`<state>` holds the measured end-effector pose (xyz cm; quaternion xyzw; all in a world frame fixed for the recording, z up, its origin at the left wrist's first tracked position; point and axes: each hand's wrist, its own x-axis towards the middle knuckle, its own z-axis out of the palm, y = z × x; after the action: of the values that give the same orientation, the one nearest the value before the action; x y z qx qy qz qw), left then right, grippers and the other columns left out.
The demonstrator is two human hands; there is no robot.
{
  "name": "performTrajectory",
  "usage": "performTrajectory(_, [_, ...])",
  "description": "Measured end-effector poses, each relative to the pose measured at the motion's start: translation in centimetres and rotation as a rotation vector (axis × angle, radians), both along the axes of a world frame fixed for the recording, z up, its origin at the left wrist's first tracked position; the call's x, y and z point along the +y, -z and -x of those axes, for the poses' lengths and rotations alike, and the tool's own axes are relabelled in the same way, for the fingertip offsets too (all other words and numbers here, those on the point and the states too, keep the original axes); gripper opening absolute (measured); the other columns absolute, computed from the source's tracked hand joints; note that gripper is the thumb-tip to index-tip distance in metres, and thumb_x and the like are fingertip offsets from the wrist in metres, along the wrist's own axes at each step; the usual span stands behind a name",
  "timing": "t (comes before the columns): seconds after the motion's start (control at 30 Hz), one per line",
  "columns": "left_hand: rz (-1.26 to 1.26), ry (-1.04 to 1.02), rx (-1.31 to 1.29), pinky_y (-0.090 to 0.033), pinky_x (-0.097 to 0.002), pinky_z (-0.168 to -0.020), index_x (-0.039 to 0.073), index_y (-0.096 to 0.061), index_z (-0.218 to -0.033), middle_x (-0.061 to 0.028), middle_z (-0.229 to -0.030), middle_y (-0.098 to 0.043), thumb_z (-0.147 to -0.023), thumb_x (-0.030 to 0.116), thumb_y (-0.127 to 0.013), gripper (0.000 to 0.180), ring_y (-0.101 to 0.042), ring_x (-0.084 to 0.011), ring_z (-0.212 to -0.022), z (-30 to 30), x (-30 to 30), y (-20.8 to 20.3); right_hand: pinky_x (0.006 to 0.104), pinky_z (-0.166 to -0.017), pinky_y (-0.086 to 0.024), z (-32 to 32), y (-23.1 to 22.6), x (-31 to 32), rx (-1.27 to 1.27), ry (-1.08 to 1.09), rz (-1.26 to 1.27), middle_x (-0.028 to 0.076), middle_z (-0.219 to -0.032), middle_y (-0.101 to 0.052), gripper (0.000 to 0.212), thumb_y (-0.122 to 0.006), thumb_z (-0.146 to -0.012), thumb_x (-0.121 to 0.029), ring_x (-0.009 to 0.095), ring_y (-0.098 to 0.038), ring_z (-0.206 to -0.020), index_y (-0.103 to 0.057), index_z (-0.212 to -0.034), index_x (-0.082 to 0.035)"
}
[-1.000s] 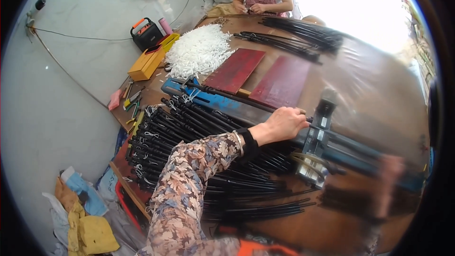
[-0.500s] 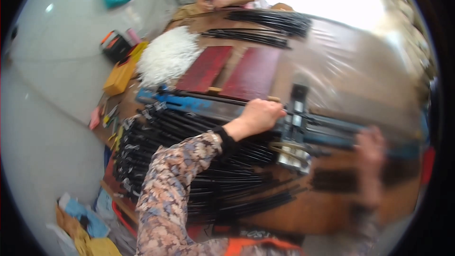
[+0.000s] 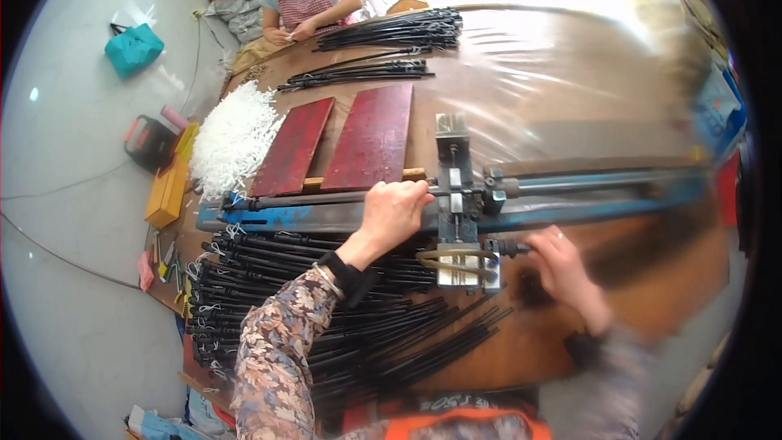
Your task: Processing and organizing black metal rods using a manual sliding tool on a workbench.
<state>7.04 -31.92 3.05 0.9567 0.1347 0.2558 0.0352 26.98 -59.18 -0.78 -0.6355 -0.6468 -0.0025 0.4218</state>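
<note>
My left hand [image 3: 395,213] is closed round a thin black rod [image 3: 318,201] lying lengthwise along a blue metal rail [image 3: 297,217]. The rod's right end runs into a metal clamping fixture [image 3: 453,187] mounted across the rail. My right hand [image 3: 562,265] is at the near right side of this fixture, its curled fingers at the end of a black knob [image 3: 509,247]; the palm is slightly blurred. A loop of brownish hose [image 3: 448,259] curves over the fixture's near block. Many black rods with white ties [image 3: 326,277] lie bundled beneath my left forearm.
Two dark red boards [image 3: 371,138] lie beyond the rail, beside a heap of small white pieces [image 3: 236,138]. More black rods [image 3: 391,30] lie at the far side, where a person [image 3: 309,0] sits. A yellow box [image 3: 167,187] stands at the left edge.
My right hand has moved left and nearer, from over the rail's right part to the fixture's knob. My left hand stays closed at the rod. The view has shifted.
</note>
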Motion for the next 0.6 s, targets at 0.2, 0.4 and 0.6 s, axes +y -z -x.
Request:
performTrajectory(0.2, [-0.113,0.055,-0.066,-0.047,-0.0426,-0.061,0.010,-0.058,-0.080,-0.0100,-0.076,-0.065,-0.086,0.014,-0.068,0.013,-0.066,-0.0298,-0.072,-1.0,-0.4,0.9,0.0420,-0.076,-0.051,-1.4,-0.1,0.2,0.127,0.006,0.158,0.018,-0.092,-0.065,0.024,-0.068,-0.082,0.005,0.039,-0.062,-0.088,-0.064,-0.106,0.002])
performTrajectory(0.4, [-0.401,0.132,-0.064,-0.046,-0.0362,-0.072,0.015,-0.058,-0.086,-0.0026,-0.082,-0.060,-0.089,0.022,-0.066,0.010,-0.063,-0.0229,-0.081,2.9,7.2,-1.0,0.0534,-0.099,-0.045,0.8,2.8,-2.9,-0.330,0.020,0.385,0.017,-0.124,-0.064,0.049,-0.083,-0.076,-0.021,0.042,-0.057,-0.113,-0.068,-0.120,-0.007])
performTrajectory(0.6, [-0.615,-0.237,-0.151,-0.040,-0.0412,-0.079,0.017,-0.060,-0.085,-0.0010,-0.083,-0.060,-0.085,0.025,-0.070,0.013,-0.059,-0.0225,-0.085,6.3,6.5,-0.3,0.0450,-0.077,-0.049,0.9,4.6,-2.5,-0.181,0.068,0.191,0.014,-0.094,-0.063,0.027,-0.077,-0.078,-0.009,0.036,-0.059,-0.087,-0.070,-0.103,-0.004])
